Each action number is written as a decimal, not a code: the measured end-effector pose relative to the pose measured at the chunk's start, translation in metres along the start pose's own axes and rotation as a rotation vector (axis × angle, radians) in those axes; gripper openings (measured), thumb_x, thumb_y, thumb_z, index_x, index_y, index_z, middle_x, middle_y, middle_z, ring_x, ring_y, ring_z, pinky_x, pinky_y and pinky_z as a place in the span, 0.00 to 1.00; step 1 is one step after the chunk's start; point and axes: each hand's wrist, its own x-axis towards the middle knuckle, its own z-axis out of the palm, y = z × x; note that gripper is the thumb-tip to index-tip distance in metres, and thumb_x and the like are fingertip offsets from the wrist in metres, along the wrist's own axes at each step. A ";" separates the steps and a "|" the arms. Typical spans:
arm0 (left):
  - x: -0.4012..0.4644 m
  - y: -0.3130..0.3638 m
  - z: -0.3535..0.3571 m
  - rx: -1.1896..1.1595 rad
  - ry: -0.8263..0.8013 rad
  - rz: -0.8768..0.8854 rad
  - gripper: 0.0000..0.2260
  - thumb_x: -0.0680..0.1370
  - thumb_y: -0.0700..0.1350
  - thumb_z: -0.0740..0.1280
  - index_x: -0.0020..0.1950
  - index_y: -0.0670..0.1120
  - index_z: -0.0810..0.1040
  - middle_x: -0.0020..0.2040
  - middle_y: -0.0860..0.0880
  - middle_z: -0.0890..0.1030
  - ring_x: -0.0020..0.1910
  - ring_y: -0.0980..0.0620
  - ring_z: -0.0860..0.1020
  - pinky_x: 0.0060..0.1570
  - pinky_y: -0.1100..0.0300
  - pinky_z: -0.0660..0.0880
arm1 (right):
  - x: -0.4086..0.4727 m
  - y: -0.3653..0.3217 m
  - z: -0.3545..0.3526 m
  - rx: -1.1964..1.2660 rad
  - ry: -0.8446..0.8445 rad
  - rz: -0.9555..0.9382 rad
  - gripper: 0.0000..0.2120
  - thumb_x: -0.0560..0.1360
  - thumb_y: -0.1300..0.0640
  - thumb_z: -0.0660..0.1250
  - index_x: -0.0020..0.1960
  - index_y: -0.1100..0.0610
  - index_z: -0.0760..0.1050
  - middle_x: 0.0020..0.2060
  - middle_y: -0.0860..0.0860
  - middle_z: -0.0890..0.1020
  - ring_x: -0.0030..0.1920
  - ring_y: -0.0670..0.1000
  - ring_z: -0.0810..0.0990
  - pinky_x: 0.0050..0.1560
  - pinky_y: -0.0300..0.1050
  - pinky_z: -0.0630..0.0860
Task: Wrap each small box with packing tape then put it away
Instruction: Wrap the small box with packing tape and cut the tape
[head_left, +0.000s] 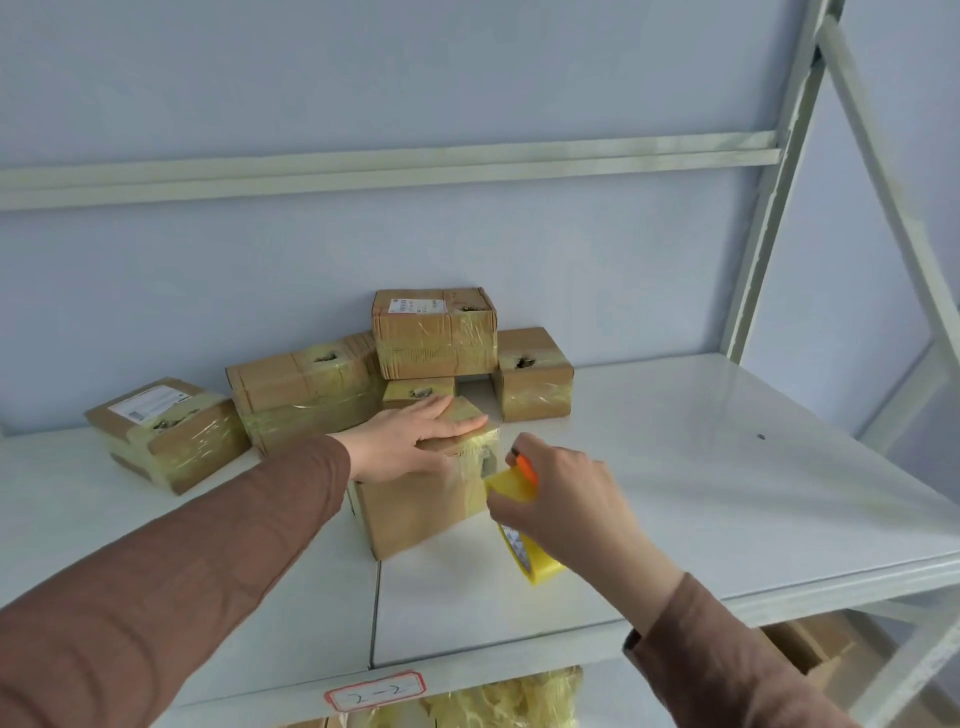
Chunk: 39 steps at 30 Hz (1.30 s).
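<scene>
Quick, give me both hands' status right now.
Left hand: open, fingers flat, pressing down on top of the box.
Right hand: closed around the yellow tape roll, with an orange tool in the same grip.

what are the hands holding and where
Right hand grips the yellow tape roll by its upper rim; left hand lies flat on the box top.
</scene>
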 end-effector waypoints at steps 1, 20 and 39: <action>0.001 -0.001 0.001 0.030 -0.008 -0.009 0.25 0.83 0.62 0.59 0.71 0.83 0.47 0.84 0.53 0.41 0.81 0.56 0.36 0.78 0.46 0.40 | -0.004 0.003 0.003 -0.032 -0.041 0.013 0.16 0.69 0.39 0.67 0.49 0.48 0.69 0.35 0.47 0.76 0.36 0.51 0.75 0.33 0.44 0.68; -0.012 0.011 -0.019 -0.150 0.064 0.070 0.28 0.86 0.42 0.61 0.80 0.68 0.58 0.82 0.63 0.56 0.81 0.62 0.53 0.80 0.57 0.50 | 0.020 -0.015 -0.022 0.169 -0.083 0.085 0.25 0.70 0.29 0.70 0.51 0.50 0.74 0.38 0.46 0.78 0.37 0.46 0.75 0.34 0.41 0.68; -0.009 -0.009 0.022 0.255 0.137 0.049 0.43 0.75 0.68 0.62 0.84 0.57 0.46 0.82 0.55 0.35 0.80 0.59 0.35 0.77 0.62 0.36 | 0.000 -0.021 0.010 0.360 0.255 -0.061 0.25 0.71 0.42 0.75 0.61 0.39 0.66 0.44 0.35 0.74 0.46 0.37 0.75 0.36 0.30 0.68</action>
